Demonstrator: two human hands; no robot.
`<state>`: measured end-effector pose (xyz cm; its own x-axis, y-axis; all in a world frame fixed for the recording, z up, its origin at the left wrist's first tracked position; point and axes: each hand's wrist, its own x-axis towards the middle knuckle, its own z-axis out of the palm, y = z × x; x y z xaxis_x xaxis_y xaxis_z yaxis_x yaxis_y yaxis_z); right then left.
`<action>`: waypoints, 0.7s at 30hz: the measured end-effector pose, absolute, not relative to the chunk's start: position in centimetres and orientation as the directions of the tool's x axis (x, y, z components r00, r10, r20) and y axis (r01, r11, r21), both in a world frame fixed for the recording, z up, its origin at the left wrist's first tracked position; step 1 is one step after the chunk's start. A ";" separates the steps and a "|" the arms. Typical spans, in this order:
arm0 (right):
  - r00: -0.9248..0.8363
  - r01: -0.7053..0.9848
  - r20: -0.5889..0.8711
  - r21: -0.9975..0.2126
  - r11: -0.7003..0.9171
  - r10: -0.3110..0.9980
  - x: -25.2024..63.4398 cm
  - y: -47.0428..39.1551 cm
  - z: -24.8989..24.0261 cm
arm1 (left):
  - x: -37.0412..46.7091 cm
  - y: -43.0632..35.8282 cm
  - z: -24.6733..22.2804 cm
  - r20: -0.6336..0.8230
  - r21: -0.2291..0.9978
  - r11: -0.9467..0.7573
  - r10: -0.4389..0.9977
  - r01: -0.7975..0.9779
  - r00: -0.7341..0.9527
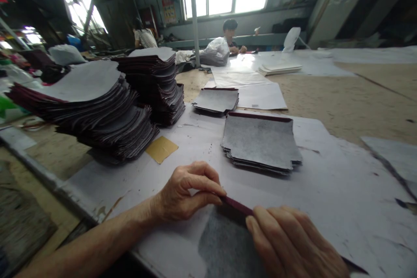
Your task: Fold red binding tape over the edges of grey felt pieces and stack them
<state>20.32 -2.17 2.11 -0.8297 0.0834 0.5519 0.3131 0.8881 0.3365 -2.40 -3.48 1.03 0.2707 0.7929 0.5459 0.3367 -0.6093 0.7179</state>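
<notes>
A grey sheet [228, 243] with a dark red folded strip along its far edge lies on the white-covered table [169, 243]. My left hand [192, 191] pinches the strip's left end between thumb and fingers. Farther right, my right hand [286, 239] has its fingers pressed together on the same strip and covers part of the sheet. Beyond the hands sits a small pile of similar grey pieces [260, 139] with a dark red edge. A smaller pile [216, 100] lies behind it.
Two tall stacks, one nearer [107, 117] and one behind [156, 82], stand at the left. A yellow square [162, 149] lies beside them. Across the table sits a person [230, 30] near a plastic bag [216, 52]; another person [145, 38] is farther left.
</notes>
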 end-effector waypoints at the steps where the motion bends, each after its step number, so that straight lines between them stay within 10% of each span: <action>1: -0.812 0.322 0.576 0.304 0.897 0.095 20.1 -2.1 1.9 | -2.4 -3.5 1.0 0.547 0.712 -0.611 0.791 0.345 0.273; 8: -0.615 0.427 0.669 -0.164 0.889 0.418 18.6 -1.6 0.7 | -2.1 -4.0 0.7 0.509 0.640 -0.551 0.826 0.534 0.242; 16: -0.703 0.513 0.438 -0.233 0.826 0.560 22.6 0.2 1.7 | -2.5 -4.1 0.4 0.566 0.494 -0.552 0.791 0.672 0.234; 21: -0.599 0.557 0.311 -0.500 0.663 0.738 25.2 -0.4 2.8 | -2.8 -4.4 1.1 0.498 0.537 -0.481 0.844 0.694 0.200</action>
